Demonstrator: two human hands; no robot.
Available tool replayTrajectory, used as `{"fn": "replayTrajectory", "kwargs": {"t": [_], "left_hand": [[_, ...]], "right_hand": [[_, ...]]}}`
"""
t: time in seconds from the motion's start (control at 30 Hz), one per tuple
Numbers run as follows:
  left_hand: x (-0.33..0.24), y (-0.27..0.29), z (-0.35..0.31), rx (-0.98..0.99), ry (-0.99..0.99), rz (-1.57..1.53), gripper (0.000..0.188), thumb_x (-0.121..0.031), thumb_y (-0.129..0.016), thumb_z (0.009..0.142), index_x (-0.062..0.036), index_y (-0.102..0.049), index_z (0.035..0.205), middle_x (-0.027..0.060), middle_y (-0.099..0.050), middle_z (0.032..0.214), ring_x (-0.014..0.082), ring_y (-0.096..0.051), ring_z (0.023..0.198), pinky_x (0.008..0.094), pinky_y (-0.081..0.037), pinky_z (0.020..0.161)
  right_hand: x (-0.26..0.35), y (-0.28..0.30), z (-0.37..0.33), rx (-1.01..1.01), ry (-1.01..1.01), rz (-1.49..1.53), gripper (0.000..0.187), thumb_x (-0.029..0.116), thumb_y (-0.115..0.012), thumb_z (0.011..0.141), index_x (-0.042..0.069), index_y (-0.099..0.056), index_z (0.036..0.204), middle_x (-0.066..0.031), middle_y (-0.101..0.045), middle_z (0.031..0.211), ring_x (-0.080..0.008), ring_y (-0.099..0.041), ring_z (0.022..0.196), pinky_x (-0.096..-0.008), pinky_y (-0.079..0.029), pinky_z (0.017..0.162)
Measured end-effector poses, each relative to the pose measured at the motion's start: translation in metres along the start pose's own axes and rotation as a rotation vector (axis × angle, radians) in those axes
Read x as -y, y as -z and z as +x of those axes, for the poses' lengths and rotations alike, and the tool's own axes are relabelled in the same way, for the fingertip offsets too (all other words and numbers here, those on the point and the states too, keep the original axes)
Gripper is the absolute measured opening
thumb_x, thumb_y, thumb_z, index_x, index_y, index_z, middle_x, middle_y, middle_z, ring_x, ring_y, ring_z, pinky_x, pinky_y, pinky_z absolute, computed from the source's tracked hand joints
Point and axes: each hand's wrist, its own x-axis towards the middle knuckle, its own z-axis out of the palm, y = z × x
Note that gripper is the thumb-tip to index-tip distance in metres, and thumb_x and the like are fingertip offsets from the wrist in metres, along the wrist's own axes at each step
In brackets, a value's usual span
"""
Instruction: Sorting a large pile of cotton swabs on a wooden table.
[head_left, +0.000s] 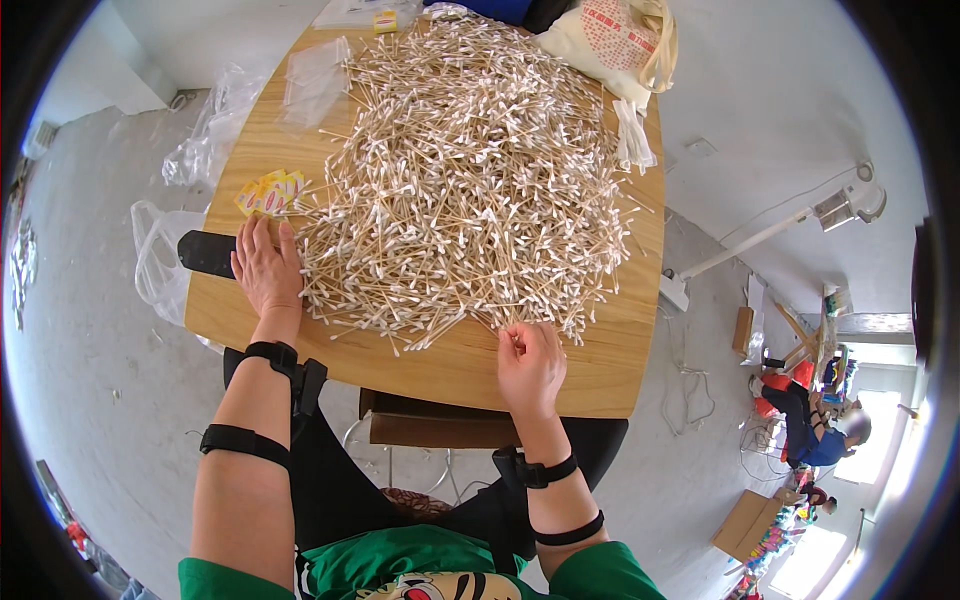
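A large heap of cotton swabs, with white tips and tan sticks, covers much of the wooden table. At the heap's left edge my left hand lies palm down with its fingers stretched out. It rests beside the end of a flat black object, perhaps a phone. Just beyond those fingertips are several small yellow-and-white cards. My right hand is closed in a pinch at the heap's near edge. What its fingertips hold, if anything, is hidden.
Clear plastic bags lie at the table's far left; another bag hangs by the left edge. A white cloth bag stands far right. Under the near edge is a cardboard box. Another person sits away to the right.
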Motion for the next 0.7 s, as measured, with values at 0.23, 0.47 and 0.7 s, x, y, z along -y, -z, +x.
{"fn": "replayTrajectory", "kwargs": {"t": [0.23, 0.47, 0.7], "left_hand": [[0.001, -0.001, -0.001, 0.004, 0.009, 0.006, 0.050, -0.050, -0.040, 0.099, -0.0145, -0.053, 0.132, 0.0019, -0.045, 0.145, 0.0193, -0.033, 0.140, 0.0437, -0.019, 0.116], [0.001, -0.003, 0.001, -0.009, -0.003, 0.020, 0.050, -0.051, -0.039, 0.099, -0.0149, -0.053, 0.131, 0.0014, -0.046, 0.145, 0.0190, -0.033, 0.140, 0.0437, -0.020, 0.115], [0.001, -0.001, 0.001, 0.009, 0.009, 0.015, 0.051, -0.051, -0.038, 0.099, -0.0149, -0.052, 0.132, 0.0009, -0.044, 0.146, 0.0177, -0.032, 0.140, 0.0427, -0.019, 0.116]], "right_hand": [[0.016, 0.023, -0.032, 0.236, 0.142, 0.135, 0.013, 0.007, -0.071, 0.076, 0.008, -0.059, 0.075, -0.0070, -0.055, 0.073, -0.0277, -0.056, 0.067, -0.0402, -0.045, 0.058], [0.021, 0.021, -0.088, 0.494, 0.301, 0.222, 0.011, 0.007, -0.071, 0.075, 0.007, -0.060, 0.076, -0.0072, -0.056, 0.075, -0.0282, -0.057, 0.069, -0.0413, -0.047, 0.061], [0.025, 0.021, -0.050, 0.346, 0.295, 0.020, 0.053, 0.016, -0.069, 0.081, -0.004, -0.052, 0.128, -0.0193, -0.055, 0.126, -0.0371, -0.052, 0.117, -0.0451, -0.044, 0.097]]}}
